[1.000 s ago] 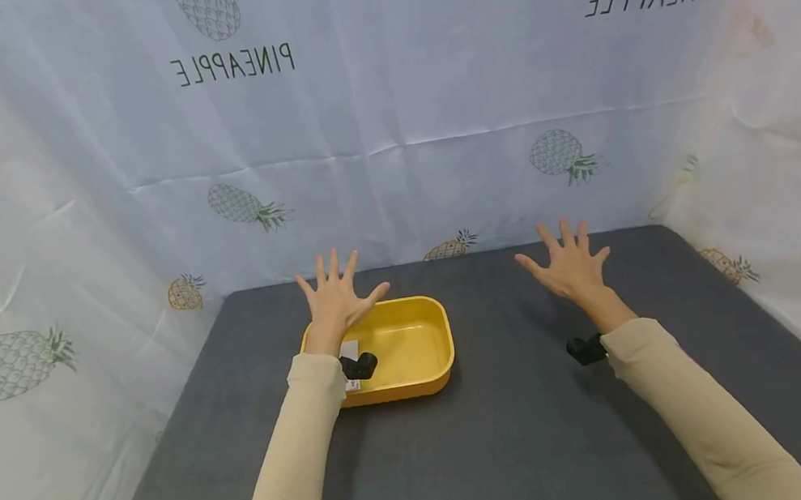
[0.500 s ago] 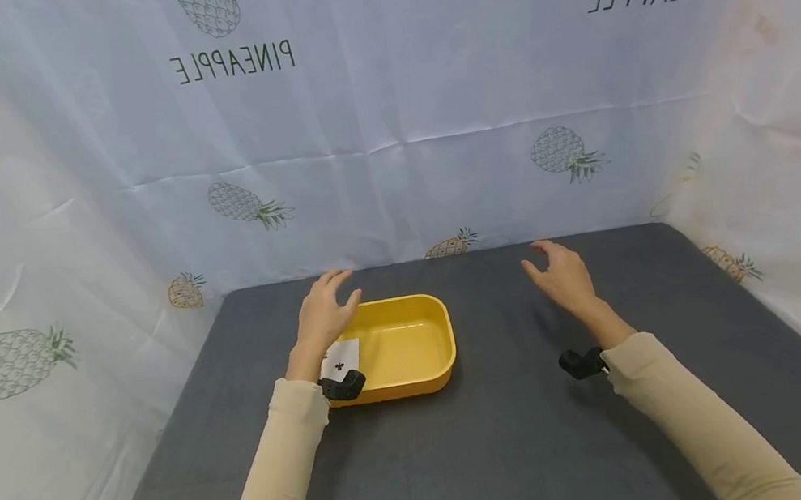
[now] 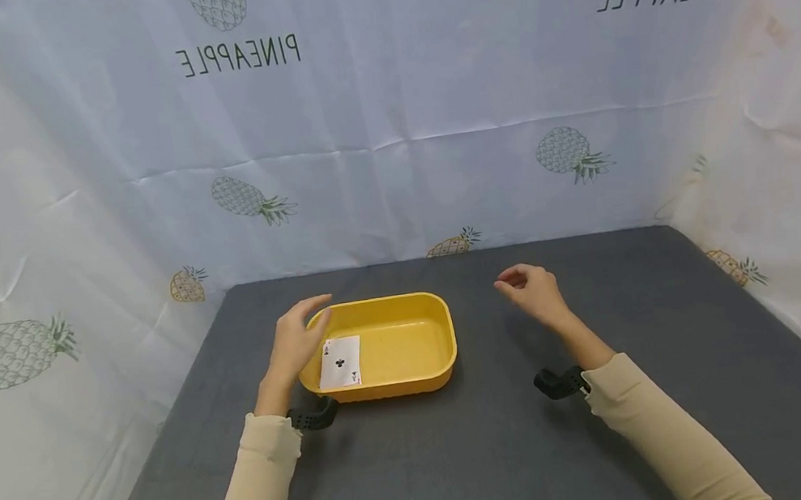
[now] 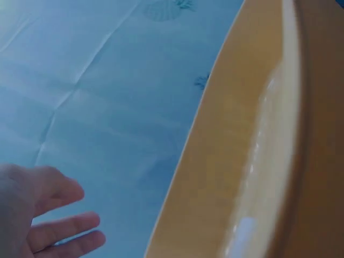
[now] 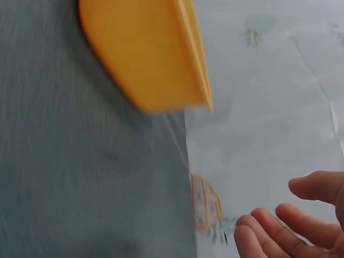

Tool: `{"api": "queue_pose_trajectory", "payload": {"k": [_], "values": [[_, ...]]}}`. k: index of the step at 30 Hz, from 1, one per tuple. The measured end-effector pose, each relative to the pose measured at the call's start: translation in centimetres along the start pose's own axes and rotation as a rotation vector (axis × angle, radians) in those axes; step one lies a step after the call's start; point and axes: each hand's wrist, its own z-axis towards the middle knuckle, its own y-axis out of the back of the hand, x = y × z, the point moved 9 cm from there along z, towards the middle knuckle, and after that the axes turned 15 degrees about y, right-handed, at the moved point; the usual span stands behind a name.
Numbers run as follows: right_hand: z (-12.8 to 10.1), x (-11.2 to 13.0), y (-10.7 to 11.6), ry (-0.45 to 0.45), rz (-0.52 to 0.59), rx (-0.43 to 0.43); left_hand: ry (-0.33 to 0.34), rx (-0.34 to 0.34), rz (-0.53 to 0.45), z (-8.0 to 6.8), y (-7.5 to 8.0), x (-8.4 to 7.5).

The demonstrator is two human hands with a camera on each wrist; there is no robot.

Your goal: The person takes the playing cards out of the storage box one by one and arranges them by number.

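Table point(image 3: 509, 450): dark grey mat, walled on three sides by a pale cloth printed with pineapples.
Tub point(image 3: 406, 306): yellow, oblong, lying left of centre on the table; the left wrist view shows its rim close up.
Left hand point(image 3: 298, 340): hovers at the tub's left rim, fingers loosely bent and apart, gripping nothing; whether it touches the rim I cannot tell.
Right hand point(image 3: 532, 289): hangs above the table, well apart from the tub's right side, fingers softly curled, holding nothing.
Card point(image 3: 340, 362): a playing card with a black club, face up on the tub's floor at its left end, just beside the left hand.
Handling advice: probably reach with the nearer left hand; a flat card needs a fingertip sliding it to the wall, then a pinch at the raised edge.
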Motion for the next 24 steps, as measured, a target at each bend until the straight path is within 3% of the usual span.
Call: {"api": "queue_pose_trajectory", "payload": {"k": [5, 11, 17, 24], "values": [[-0.2, 0.4, -3.3, -0.138, 0.229, 0.129, -0.008, 0.02, -0.034, -0.2, 0.9, 2.5], [-0.3, 2.3, -6.6, -0.166, 0.42, 0.211, 0.059, 0.1, -0.068, -0.6, 1.3, 6.0], [-0.2, 4.4, -9.1, -0.201, 0.533, 0.246, 0.086, 0.216, -0.153, -0.4, 0.5, 7.9], [-0.1, 6.0, -12.1, -0.263, 0.621, 0.259, 0.113, 0.287, -0.228, 0.1, -0.6, 9.3]]}}
